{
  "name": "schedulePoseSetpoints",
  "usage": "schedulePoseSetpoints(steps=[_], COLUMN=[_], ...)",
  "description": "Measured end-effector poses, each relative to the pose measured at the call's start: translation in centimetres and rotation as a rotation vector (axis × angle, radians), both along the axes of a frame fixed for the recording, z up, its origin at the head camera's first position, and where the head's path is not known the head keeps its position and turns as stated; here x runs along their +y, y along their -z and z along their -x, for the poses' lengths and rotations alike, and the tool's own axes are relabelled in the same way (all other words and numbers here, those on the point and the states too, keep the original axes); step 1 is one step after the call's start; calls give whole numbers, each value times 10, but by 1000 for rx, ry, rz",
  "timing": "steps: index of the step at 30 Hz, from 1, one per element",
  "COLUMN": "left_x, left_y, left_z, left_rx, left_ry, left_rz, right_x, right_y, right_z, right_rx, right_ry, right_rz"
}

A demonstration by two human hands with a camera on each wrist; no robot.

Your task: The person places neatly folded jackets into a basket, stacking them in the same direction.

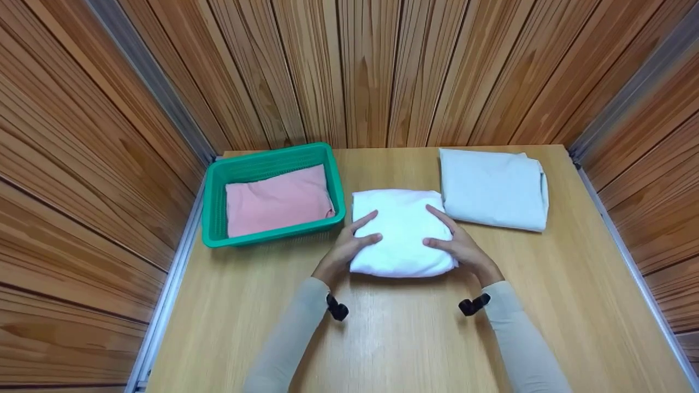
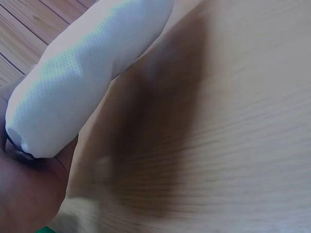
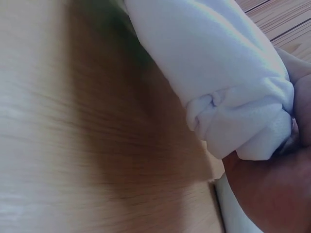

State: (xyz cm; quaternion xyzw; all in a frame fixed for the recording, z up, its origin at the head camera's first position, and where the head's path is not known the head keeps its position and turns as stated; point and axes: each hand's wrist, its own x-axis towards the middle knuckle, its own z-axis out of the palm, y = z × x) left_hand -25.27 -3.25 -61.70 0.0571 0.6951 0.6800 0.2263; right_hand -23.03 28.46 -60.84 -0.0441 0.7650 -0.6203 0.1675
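A folded white cloth point(image 1: 403, 240) is held between both hands, a little above the table, with its shadow falling on the wood below. My left hand point(image 1: 348, 248) grips its left side, the thumb and a finger showing on top. On the opposite side my right hand point(image 1: 464, 248) grips it the same way. The remaining fingers are hidden beneath or behind it. Close up in the left wrist view, the cloth point(image 2: 73, 82) has a smooth rounded edge. Bunched folds show at the end of the cloth point(image 3: 243, 116) in the right wrist view.
Left of the hands stands a green basket point(image 1: 273, 232) with a folded pink cloth point(image 1: 278, 202) inside. A folded pale blue-white cloth point(image 1: 494, 188) lies at the back right of the wooden table point(image 1: 404, 338). Wood-panelled walls point(image 1: 366, 71) enclose the back and sides.
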Motion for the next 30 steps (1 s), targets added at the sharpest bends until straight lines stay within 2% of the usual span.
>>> schedulePoseSetpoints(steps=[10,22,30], left_x=[3,0,-5], left_y=[-13,-27,-34], left_z=[1,4,6], left_rx=[-13,52,92], left_ry=[-7,-8,-28], left_rz=[37,16,9], right_x=[2,2,-2], right_y=[-12,-27,-38], right_z=[1,4,6], right_rx=[39,62,116], right_ry=[-2,-5,-17], right_rz=[-18,-43,-31])
